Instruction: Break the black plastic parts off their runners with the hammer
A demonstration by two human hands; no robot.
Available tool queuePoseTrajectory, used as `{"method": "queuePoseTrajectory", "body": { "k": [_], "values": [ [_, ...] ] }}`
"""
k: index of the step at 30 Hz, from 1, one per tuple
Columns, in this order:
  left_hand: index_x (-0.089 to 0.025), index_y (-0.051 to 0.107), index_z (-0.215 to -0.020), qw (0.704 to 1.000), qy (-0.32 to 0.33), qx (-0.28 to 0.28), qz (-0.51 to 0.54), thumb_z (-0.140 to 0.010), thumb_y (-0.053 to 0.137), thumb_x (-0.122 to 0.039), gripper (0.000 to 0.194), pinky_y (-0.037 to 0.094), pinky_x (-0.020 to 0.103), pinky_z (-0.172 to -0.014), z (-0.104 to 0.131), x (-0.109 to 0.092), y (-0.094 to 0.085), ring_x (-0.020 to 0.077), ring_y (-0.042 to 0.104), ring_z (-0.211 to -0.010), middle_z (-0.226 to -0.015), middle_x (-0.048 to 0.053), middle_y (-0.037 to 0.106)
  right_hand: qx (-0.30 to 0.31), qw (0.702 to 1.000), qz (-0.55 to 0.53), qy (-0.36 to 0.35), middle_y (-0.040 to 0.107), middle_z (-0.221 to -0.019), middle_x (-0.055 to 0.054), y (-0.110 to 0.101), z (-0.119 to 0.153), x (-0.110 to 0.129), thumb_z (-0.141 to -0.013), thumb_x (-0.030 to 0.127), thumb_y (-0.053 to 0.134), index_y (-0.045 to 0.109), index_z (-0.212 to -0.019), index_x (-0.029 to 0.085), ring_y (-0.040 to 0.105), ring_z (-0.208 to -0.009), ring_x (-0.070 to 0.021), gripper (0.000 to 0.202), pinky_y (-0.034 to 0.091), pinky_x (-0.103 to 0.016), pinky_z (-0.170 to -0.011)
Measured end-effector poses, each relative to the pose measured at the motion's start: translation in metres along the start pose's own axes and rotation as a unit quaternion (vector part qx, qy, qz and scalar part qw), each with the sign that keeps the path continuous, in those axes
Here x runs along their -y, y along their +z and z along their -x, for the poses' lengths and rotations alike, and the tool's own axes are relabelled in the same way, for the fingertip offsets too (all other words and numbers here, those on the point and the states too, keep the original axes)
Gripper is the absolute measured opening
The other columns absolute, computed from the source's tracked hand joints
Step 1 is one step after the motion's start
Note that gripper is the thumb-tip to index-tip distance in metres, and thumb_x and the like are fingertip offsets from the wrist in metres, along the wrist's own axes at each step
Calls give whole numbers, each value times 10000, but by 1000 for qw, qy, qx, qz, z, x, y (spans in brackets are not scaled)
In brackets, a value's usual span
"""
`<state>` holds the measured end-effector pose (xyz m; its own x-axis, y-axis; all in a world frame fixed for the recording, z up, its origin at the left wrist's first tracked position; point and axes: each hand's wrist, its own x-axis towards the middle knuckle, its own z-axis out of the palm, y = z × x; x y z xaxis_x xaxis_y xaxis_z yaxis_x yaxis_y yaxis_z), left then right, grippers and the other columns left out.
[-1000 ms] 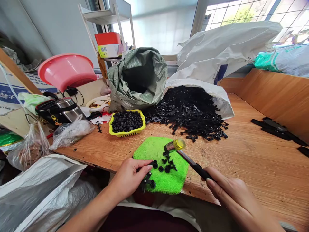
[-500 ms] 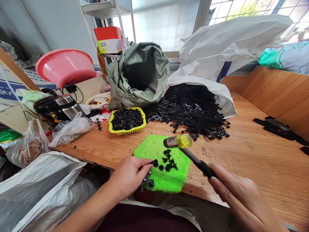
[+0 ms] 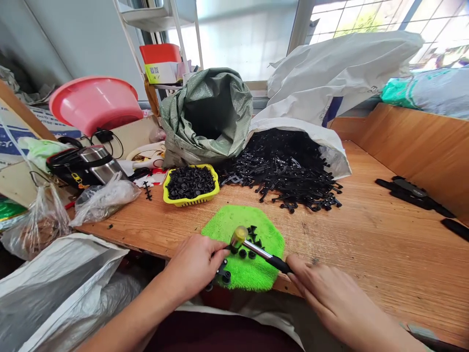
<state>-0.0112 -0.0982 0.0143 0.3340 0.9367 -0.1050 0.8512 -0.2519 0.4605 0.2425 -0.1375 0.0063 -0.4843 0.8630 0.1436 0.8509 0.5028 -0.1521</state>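
My left hand pinches a black jointed plastic part with round ends over the near left side of a green cloth. In my right hand is a small mallet with a yellow, see-through face and a black grip. Its head is down at the end of the part by my left fingertips, hiding the spot beneath; whether it touches cannot be made out. Several small black plugs lie loose on the cloth, just right of the part.
Behind the cloth stands a yellow basket of black plugs. A white sack spills a heap of black parts, beside an open green sack. Plastic bags and a steel flask are at left; black straps lie right.
The mallet has swung down and left, from raised above the cloth to the end of the black part. My right hand moved left with it; my left hand keeps its hold.
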Motion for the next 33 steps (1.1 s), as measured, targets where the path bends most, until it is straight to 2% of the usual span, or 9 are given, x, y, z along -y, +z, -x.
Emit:
{"method": "queuePoseTrajectory", "body": {
  "k": [4, 8, 10, 13, 16, 20, 23, 28, 33],
  "values": [
    [-208, 709, -882, 979, -6, -20, 201, -816, 459, -378, 309, 346, 242, -597, -1, 12, 3, 158, 563, -660, -737, 28, 680, -61, 993, -90, 41, 646, -602, -35, 0, 7, -8, -939, 376, 215, 588, -849, 239, 620, -542, -209, 407, 433, -279, -467],
    [-157, 628, -1051, 865, -68, -47, 495, -726, 570, -293, 356, 357, 201, -553, -16, 17, -2, 95, 502, -582, -714, 2, 632, -141, 963, -197, 115, 661, -688, -46, 7, 20, -29, -888, 510, 310, 610, -822, 247, 614, -646, -216, 404, 452, -285, -518],
    [-130, 631, -1007, 812, -73, -54, 577, -663, 645, -242, 362, 389, 194, -597, -28, 14, -6, 83, 516, -595, -698, 1, 628, -173, 941, -249, 148, 657, -738, -60, 14, 22, -37, -849, 550, 378, 617, -844, 234, 605, -699, -233, 396, 464, -311, -562],
    [-106, 638, -849, 776, -68, -65, 623, -602, 710, -188, 270, 427, 189, -638, -49, 5, -7, 86, 566, -641, -730, 22, 651, -128, 897, -376, 194, 585, -628, -25, 22, 20, -41, -860, 513, 407, 577, -758, 218, 557, -578, -193, 355, 442, -302, -511],
    [-110, 599, -788, 753, -93, -52, 650, -595, 709, -126, 222, 432, 156, -533, -68, -4, -1, 57, 556, -545, -701, 8, 642, -72, 834, -500, 224, 486, -543, 24, 27, 16, -38, -880, 468, 409, 493, -658, 206, 448, -436, -126, 354, 367, -264, -429],
    [-123, 529, -765, 741, -136, -47, 656, -625, 657, -33, 210, 473, 157, -481, -83, -13, 9, 53, 559, -475, -639, -3, 618, -71, 761, -598, 242, 441, -540, 52, 30, 14, -37, -848, 478, 466, 504, -720, 189, 377, -392, -82, 318, 285, -224, -389],
    [-135, 486, -729, 745, -156, -62, 646, -656, 619, -4, 200, 493, 165, -453, -87, -16, 12, 51, 542, -429, -571, -29, 574, -69, 732, -630, 250, 432, -545, 59, 31, 13, -39, -833, 484, 489, 517, -806, 188, 366, -389, -78, 299, 257, -210, -373],
    [-139, 454, -694, 750, -164, -65, 637, -676, 591, 18, 209, 513, 171, -449, -90, -17, 14, 53, 540, -408, -530, -42, 547, -70, 744, -617, 247, 440, -554, 54, 28, 12, -39, -829, 486, 492, 517, -795, 186, 381, -399, -82, 303, 271, -218, -391],
    [-143, 440, -684, 757, -170, -65, 628, -658, 615, 22, 241, 508, 167, -434, -90, -19, 13, 58, 547, -392, -521, -46, 549, -63, 790, -562, 236, 450, -538, 42, 24, 10, -35, -846, 483, 449, 493, -698, 201, 401, -405, -104, 322, 324, -241, -406]
  ]
}}
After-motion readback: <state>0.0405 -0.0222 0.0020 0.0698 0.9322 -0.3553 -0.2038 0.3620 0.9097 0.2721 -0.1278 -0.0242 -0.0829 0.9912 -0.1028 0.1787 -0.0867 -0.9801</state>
